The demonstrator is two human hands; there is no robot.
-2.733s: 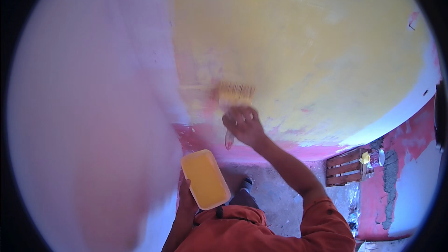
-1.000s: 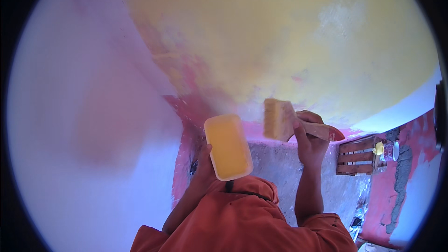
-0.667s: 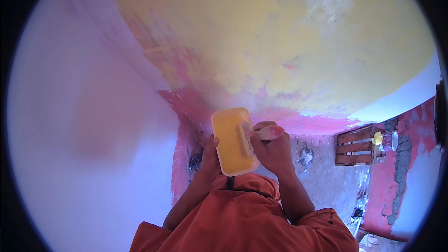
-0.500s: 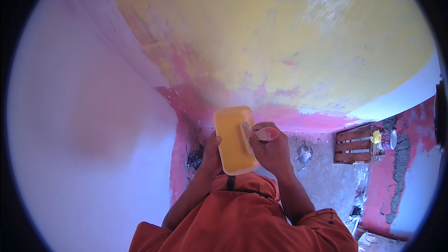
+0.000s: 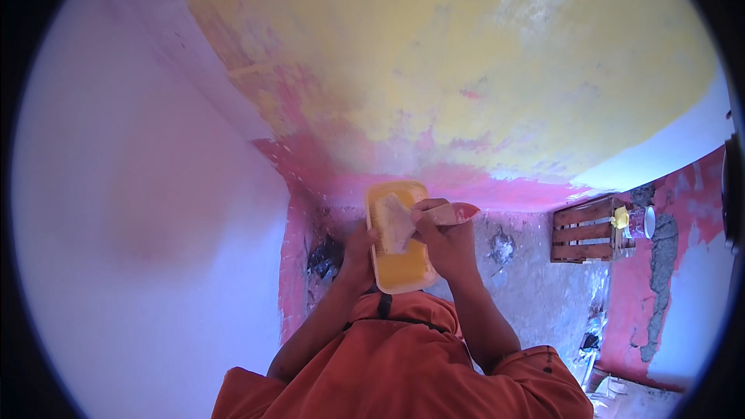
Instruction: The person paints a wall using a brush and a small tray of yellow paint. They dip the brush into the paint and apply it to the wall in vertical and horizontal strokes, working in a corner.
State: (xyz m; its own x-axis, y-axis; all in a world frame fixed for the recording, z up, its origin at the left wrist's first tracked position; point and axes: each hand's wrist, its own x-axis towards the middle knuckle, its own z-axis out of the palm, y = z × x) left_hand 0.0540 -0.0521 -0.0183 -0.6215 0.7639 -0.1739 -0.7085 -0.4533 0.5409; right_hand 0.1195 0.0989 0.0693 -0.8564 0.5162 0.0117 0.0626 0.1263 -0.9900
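Observation:
My left hand [image 5: 358,254] grips the left side of a shallow rectangular tub [image 5: 420,282] of yellow paint, with its thumb over the rim. My right hand [image 5: 448,242] is closed on the handle of a wide paintbrush [image 5: 396,223], whose handle ends in red. The brush lies across the tub, its broad pale head turned flat and its bristles toward the tub's left wall at the paint. Beyond the tub rises a wall [image 5: 372,46] coated in patchy yellow, with pink and white showing low down.
A pale wall [image 5: 155,209] stands at my left. On the right, a wooden crate [image 5: 582,231] sits by the wall, with a white bucket [image 5: 639,222] and a yellow item beside it. Dark debris [image 5: 324,257] lies in the left corner of the stained floor [image 5: 535,295].
The brush has swung from edge-on at the tub's right side to flat across it, bristles now to the left. The tub has shifted slightly right.

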